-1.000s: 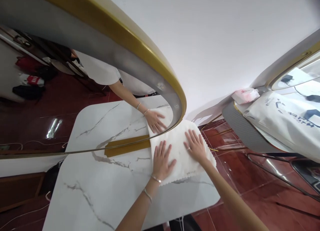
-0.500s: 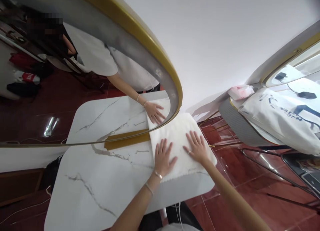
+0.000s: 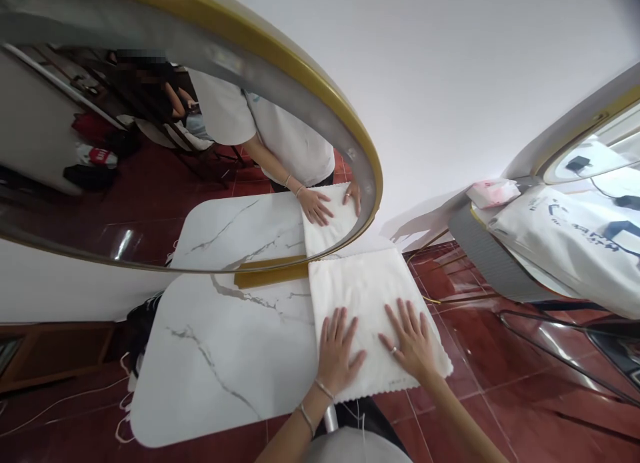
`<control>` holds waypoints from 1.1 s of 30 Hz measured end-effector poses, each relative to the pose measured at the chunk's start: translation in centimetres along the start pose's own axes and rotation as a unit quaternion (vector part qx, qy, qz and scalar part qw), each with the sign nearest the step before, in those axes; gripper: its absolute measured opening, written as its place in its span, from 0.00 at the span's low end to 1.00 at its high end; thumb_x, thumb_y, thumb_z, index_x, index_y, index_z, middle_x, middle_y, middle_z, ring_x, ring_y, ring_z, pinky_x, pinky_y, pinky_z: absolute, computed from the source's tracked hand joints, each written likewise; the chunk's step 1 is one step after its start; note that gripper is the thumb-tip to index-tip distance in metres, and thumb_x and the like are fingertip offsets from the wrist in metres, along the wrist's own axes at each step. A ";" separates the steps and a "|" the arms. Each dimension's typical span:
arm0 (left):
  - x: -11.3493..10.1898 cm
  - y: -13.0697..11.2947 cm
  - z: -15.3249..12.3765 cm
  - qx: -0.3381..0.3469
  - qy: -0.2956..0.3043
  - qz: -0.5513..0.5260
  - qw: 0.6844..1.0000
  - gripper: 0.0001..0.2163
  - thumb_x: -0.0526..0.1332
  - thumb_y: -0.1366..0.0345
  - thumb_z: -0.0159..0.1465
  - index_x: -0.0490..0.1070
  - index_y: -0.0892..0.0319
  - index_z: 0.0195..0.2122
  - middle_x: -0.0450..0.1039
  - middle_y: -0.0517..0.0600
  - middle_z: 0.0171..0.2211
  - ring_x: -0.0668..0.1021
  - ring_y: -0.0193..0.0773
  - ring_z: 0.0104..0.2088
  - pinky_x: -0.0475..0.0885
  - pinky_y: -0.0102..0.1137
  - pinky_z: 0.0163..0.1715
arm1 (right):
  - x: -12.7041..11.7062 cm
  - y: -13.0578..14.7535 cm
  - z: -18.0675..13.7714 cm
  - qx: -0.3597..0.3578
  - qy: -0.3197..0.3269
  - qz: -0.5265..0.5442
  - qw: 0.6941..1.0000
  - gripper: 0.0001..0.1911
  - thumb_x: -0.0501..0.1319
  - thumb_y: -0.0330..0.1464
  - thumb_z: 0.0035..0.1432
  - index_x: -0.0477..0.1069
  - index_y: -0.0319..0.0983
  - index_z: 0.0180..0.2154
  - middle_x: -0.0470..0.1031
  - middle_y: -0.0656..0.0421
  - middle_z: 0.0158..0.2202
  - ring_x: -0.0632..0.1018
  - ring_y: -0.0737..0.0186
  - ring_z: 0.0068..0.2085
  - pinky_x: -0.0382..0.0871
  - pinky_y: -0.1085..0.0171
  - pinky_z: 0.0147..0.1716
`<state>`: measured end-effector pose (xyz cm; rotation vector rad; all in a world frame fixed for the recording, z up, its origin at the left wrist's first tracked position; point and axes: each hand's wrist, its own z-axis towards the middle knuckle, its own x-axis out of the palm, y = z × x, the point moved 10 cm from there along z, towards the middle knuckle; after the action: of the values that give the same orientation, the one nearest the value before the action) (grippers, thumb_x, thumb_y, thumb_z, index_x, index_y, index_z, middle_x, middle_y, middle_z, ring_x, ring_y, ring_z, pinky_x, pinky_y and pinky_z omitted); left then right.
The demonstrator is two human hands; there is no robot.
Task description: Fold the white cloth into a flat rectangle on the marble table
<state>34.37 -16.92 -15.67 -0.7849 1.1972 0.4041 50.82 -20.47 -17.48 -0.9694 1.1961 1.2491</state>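
A white cloth (image 3: 363, 283) with a scalloped edge lies spread over the right end of a marble-patterned table (image 3: 215, 363). Flat on its near left part rests my left hand (image 3: 339, 349), fingers spread and pointing away from me. My right hand (image 3: 411, 339), wearing a ring, is pressed flat on the near right part, its fingers also apart. Neither hand grips the fabric. The cloth's near edge reaches over the table's front edge, and its right side covers the table's right edge.
A gold-rimmed mirror (image 3: 377, 176) leans over the table's back, reflecting my hands and a seated person. To the right, a second table (image 3: 493, 256) bears a white printed bag (image 3: 575, 236) and a pink-white packet (image 3: 493, 193). Cables hang at the table's left.
The cloth has slid towards me under both flat hands, so its near edge now passes the table's front edge. The head view has shifted too.
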 end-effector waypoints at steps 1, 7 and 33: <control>-0.1 0.0 -0.8 -0.003 0.001 -0.002 1.000 0.32 0.55 0.52 0.65 0.47 0.54 0.67 0.41 0.53 0.69 0.50 0.51 0.68 0.49 0.50 0.64 | 0.0 0.6 -0.5 -0.001 0.000 0.003 1.000 0.37 0.44 0.50 0.64 0.32 0.47 0.68 0.34 0.55 0.70 0.45 0.44 0.68 0.44 0.41 0.62; -1.1 2.6 2.4 -0.073 -0.042 -0.020 0.996 0.29 0.52 0.60 0.67 0.43 0.55 0.68 0.31 0.54 0.70 0.46 0.51 0.68 0.53 0.49 0.64 | 0.1 1.4 -0.5 -0.004 -0.012 0.011 1.000 0.36 0.44 0.50 0.64 0.33 0.48 0.68 0.34 0.56 0.70 0.45 0.45 0.68 0.44 0.40 0.62; -7.5 20.0 -0.3 -0.095 -0.122 0.079 0.985 0.27 0.45 0.67 0.69 0.40 0.60 0.68 0.39 0.58 0.69 0.45 0.48 0.68 0.53 0.49 0.63 | 0.9 19.2 1.0 -0.066 0.026 0.069 0.995 0.36 0.52 0.49 0.62 0.41 0.51 0.67 0.41 0.54 0.70 0.43 0.36 0.68 0.41 0.34 0.60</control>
<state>18.39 -2.71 -15.24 -0.7813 1.0023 0.7338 31.84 -17.19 -16.58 -1.0354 1.2506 1.4342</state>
